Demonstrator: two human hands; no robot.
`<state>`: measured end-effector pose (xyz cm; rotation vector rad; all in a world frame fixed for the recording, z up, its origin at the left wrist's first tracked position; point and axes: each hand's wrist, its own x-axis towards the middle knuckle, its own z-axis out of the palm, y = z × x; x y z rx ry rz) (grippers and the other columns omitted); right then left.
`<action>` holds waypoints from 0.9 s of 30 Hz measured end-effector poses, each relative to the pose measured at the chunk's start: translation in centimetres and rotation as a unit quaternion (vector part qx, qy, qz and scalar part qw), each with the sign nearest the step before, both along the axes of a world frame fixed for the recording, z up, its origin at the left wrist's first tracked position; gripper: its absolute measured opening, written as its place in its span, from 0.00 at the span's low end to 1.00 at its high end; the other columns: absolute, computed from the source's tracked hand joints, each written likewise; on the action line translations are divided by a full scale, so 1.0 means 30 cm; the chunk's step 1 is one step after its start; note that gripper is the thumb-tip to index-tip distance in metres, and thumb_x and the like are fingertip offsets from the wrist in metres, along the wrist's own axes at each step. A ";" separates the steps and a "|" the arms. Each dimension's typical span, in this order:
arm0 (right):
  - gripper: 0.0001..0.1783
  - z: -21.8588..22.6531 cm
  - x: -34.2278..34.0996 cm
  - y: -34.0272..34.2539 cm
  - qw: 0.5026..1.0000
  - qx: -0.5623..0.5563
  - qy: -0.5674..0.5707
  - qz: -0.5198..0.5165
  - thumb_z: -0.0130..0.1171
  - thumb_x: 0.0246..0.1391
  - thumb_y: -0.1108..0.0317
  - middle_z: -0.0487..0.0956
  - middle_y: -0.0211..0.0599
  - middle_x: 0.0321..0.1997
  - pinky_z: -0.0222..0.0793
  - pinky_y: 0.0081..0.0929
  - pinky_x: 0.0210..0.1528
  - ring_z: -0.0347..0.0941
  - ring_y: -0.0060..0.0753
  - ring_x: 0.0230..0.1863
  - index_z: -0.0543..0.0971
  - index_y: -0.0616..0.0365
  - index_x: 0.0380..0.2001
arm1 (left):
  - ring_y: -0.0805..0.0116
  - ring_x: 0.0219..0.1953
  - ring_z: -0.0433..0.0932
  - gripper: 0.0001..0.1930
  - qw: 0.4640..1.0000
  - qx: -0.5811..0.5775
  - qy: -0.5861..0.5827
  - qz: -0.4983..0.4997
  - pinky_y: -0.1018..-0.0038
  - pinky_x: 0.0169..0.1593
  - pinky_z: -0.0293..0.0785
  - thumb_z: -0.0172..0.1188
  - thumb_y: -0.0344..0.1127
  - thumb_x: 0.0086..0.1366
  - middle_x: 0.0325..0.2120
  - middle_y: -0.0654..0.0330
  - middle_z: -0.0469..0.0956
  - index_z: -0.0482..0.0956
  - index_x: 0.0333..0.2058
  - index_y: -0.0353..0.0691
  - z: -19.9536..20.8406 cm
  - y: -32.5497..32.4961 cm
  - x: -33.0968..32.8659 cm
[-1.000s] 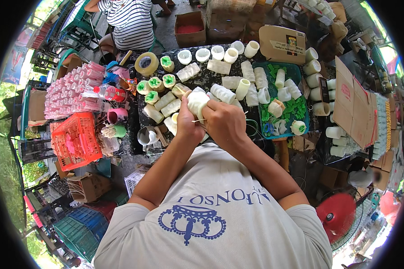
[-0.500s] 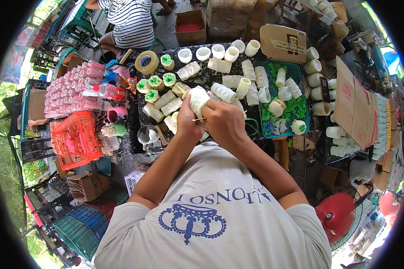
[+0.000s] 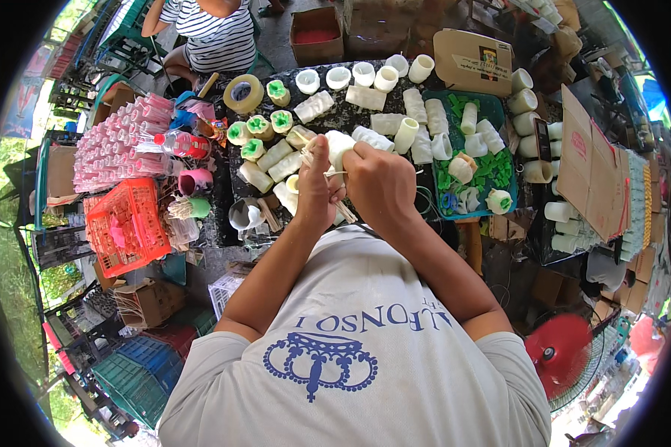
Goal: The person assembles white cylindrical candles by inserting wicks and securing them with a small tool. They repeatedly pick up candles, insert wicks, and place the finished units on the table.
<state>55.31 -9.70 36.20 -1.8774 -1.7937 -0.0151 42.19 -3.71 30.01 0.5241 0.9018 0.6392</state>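
Note:
In front of my chest, above the dark table [image 3: 224, 201], both hands meet around a white wax-like cylinder [image 3: 339, 146]. My left hand [image 3: 317, 190] has its thumb raised beside the piece and its fingers curled beneath; they are partly hidden. My right hand [image 3: 382, 182] is closed in a fist against the right side of the cylinder. A thin pale strand or stick [image 3: 335, 173] spans the gap between the hands. Similar white cylinders lie around them, among them an upright hollow one [image 3: 405, 135]. Several cylinders with green centres [image 3: 259, 124] stand to the left.
A teal tray [image 3: 505, 112] with green pieces is at right, near leaning cardboard [image 3: 589, 164]. To the left are a tape roll [image 3: 244, 94], pink tubes [image 3: 119, 145], a red-capped bottle [image 3: 183, 145] and an orange basket [image 3: 127, 227]. A person in stripes [image 3: 216, 37] sits across the table.
My left thumb has lifted and now points upward beside the cylinder. My right hand has shifted slightly right, and the strand between the hands sits higher. The person opposite has an arm raised.

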 end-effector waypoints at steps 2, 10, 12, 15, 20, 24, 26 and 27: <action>0.05 0.001 0.015 0.007 1.000 -0.022 -0.007 0.011 0.66 0.42 0.69 0.78 0.32 0.27 0.76 0.36 0.29 0.82 0.37 0.29 0.79 0.53 0.22 | 0.85 0.17 0.56 0.25 1.000 -0.018 -0.008 0.008 0.81 0.21 0.47 0.65 0.68 0.66 0.24 0.75 0.70 0.77 0.40 0.52 0.050 -0.020 0.028; 0.05 0.039 -0.001 -0.016 0.999 -0.029 -0.034 0.022 0.68 0.42 0.69 0.79 0.31 0.28 0.76 0.36 0.30 0.83 0.36 0.31 0.80 0.53 0.22 | 0.82 0.22 0.76 0.18 0.991 -0.130 -0.024 -0.004 0.82 0.21 0.65 0.58 0.59 0.75 0.27 0.71 0.81 0.81 0.42 0.51 -0.002 0.028 0.028; 0.08 0.045 0.002 -0.019 0.999 -0.018 -0.033 0.021 0.71 0.39 0.69 0.77 0.31 0.27 0.75 0.37 0.30 0.81 0.39 0.30 0.79 0.53 0.20 | 0.80 0.26 0.80 0.18 0.988 -0.142 -0.048 0.041 0.82 0.23 0.71 0.52 0.56 0.79 0.31 0.69 0.83 0.81 0.45 0.49 -0.034 0.033 0.037; 0.09 0.078 0.011 -0.027 0.999 -0.015 -0.032 0.022 0.72 0.39 0.68 0.78 0.31 0.27 0.75 0.36 0.31 0.82 0.38 0.31 0.79 0.53 0.20 | 0.78 0.29 0.83 0.19 0.988 -0.140 -0.055 0.043 0.82 0.25 0.75 0.44 0.51 0.82 0.36 0.69 0.84 0.80 0.50 0.47 -0.070 0.054 0.030; 0.08 0.064 0.025 -0.026 0.999 -0.034 -0.002 0.025 0.73 0.42 0.66 0.79 0.30 0.28 0.74 0.37 0.31 0.82 0.40 0.31 0.81 0.53 0.21 | 0.82 0.18 0.72 0.18 0.983 -0.166 -0.066 0.032 0.85 0.18 0.65 0.41 0.48 0.82 0.29 0.70 0.81 0.79 0.46 0.47 -0.049 0.046 0.035; 0.05 0.067 0.037 -0.019 0.996 -0.078 0.010 0.042 0.71 0.40 0.67 0.82 0.31 0.31 0.77 0.38 0.31 0.85 0.40 0.33 0.85 0.52 0.24 | 0.77 0.25 0.74 0.21 0.977 -0.185 -0.106 -0.003 0.80 0.21 0.58 0.41 0.55 0.82 0.32 0.67 0.82 0.78 0.47 0.48 -0.142 0.074 -0.009; 0.06 0.045 0.040 -0.018 0.997 -0.075 0.008 0.032 0.73 0.41 0.66 0.81 0.31 0.29 0.75 0.39 0.31 0.83 0.43 0.30 0.85 0.52 0.23 | 0.80 0.21 0.74 0.18 0.979 -0.194 -0.059 0.035 0.83 0.18 0.61 0.42 0.48 0.82 0.30 0.67 0.82 0.79 0.46 0.46 -0.061 0.058 0.030; 0.07 0.034 0.039 -0.016 0.997 -0.073 0.007 0.028 0.74 0.41 0.65 0.81 0.31 0.28 0.74 0.39 0.30 0.82 0.44 0.29 0.84 0.52 0.23 | 0.81 0.19 0.74 0.17 0.978 -0.198 -0.035 0.055 0.85 0.17 0.63 0.42 0.45 0.82 0.29 0.67 0.82 0.80 0.46 0.45 -0.033 0.052 0.044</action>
